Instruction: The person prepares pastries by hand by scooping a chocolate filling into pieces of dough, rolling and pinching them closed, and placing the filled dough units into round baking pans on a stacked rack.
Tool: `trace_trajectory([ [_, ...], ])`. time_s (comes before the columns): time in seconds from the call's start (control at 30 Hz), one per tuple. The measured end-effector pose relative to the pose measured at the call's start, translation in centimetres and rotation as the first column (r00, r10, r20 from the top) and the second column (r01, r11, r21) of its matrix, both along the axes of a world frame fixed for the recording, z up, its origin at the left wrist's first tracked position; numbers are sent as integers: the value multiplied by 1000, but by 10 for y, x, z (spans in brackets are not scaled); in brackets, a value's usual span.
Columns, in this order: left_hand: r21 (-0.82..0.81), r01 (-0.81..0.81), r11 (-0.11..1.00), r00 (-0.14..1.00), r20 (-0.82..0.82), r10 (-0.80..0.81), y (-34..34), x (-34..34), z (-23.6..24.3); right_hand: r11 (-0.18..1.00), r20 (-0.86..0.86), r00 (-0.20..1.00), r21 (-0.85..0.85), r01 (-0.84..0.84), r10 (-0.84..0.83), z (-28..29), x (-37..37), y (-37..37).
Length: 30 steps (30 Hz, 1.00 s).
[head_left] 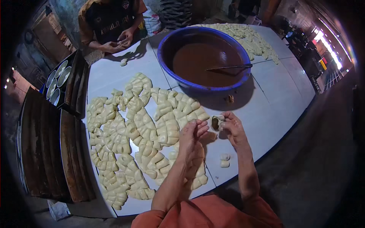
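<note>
My right hand (232, 129) pinches a flattened piece of pale dough (219, 118) with a dark brown filling (215, 124) in its middle. Beside it, to the left, my left hand (193, 133) is held with loosely curled fingers, and nothing shows in them. Many pale dough pieces (144, 127), pressed together in rows, cover the left half of the table, partly under my left forearm. Two small dough pieces (224, 160) lie by my right forearm. Beyond my hands stands a large blue basin (164, 65) of brown paste (197, 62), a long-handled spoon (232, 67) resting in it.
More dough pieces (247, 38) lie behind the basin on the white tiled table (283, 95). Across the table, a person's hands (118, 44) work near a small dough lump (123, 62). Dark trays (42, 144) and round metal tins (64, 76) stand along the left edge.
</note>
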<state>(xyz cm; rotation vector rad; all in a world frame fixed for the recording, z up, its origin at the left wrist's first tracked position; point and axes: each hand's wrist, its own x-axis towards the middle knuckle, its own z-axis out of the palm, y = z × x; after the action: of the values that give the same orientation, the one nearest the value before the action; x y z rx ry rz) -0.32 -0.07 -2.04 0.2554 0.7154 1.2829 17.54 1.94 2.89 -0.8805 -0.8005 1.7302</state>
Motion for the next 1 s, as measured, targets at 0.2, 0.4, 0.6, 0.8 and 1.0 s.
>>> trace_trajectory([
  [0.2,-39,12,999,995,-98,-15,-11,4,9,996,9,997,28,-81,81,6,-3,-26],
  [0.4,-8,136,991,988,-66,-136,-25,19,-3,998,-183,983,-65,-12,0,-22,-2,-34],
  [0.6,-51,64,997,945,-317,-77,-33,8,1,991,142,983,72,110,-119,-44,-11,-53],
  [0.8,58,222,973,782,-607,-142,-43,4,8,830,751,476,553,-72,-458,-27,-31,-68],
  [1.0,106,242,964,720,-686,-106,-37,3,23,782,763,352,611,-118,-543,-27,-25,-63],
])
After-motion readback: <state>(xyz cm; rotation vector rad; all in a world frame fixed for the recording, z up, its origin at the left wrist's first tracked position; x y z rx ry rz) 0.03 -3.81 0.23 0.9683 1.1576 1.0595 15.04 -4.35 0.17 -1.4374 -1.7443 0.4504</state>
